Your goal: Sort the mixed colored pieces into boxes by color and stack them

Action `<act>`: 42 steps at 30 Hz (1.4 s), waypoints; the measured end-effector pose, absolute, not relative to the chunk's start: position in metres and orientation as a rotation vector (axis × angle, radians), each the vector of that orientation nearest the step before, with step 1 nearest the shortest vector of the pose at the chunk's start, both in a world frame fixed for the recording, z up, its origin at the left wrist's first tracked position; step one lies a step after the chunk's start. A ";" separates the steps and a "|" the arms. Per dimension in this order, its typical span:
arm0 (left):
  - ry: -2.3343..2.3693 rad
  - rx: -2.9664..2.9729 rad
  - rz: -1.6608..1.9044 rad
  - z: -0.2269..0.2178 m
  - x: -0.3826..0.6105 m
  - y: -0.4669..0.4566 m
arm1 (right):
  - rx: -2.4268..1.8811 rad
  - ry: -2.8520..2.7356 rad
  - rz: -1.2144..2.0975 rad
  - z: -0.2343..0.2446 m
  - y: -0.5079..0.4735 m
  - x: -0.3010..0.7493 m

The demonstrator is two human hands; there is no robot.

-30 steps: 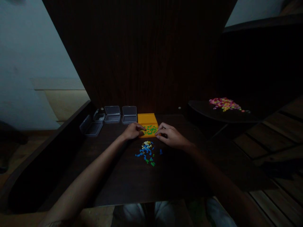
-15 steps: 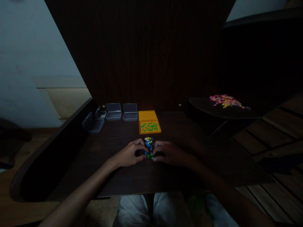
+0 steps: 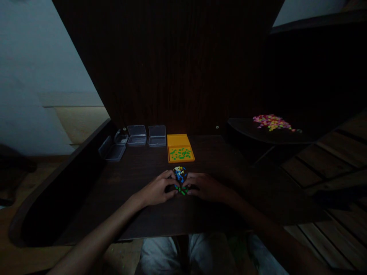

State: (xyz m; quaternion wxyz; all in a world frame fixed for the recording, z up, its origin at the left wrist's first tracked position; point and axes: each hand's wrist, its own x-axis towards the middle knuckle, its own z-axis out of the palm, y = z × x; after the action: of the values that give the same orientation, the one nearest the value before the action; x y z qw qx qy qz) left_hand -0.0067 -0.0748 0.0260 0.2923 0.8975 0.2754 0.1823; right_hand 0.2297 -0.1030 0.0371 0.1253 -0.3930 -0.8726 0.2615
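honestly, loose pieces [image 3: 179,175]: heaped on the dark tabletop [image 3: 137,221] between the hands, just in front of the yellow box; white, yellow, blue and green ones can be made out. probably super light, stiff plastic, hard to break, easily flicked away.
best hold: likely pinched by the edges with fingertips, one or a few at a time.
left hand [image 3: 157,190]: fingers half curled at the pile's left edge, thumb parted from them; whether a piece is held can't be told.
right hand [image 3: 205,187]: bent much the same at the right edge, grip can't be told either.
yellow box [image 3: 177,140]: lid open, green bits [image 3: 182,154] scattered inside.
clear boxes [image 3: 157,142]: lids raised, lined up on the left, contents too dim to be read.
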 end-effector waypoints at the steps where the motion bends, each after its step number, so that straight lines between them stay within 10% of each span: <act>1: 0.738 2.401 0.469 0.026 -0.007 -0.074 | -1.143 -2.548 0.757 0.037 -0.103 0.230; 42: 0.853 2.399 0.775 0.049 -0.002 -0.048 | -1.195 -2.729 0.464 0.040 -0.108 0.212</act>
State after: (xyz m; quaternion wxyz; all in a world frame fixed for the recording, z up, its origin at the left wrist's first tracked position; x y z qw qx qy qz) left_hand -0.0020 -0.0484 0.0491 0.2376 0.8756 0.3112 0.2828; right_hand 0.2124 -0.1077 0.0402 0.0630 -0.3956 -0.9033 0.1534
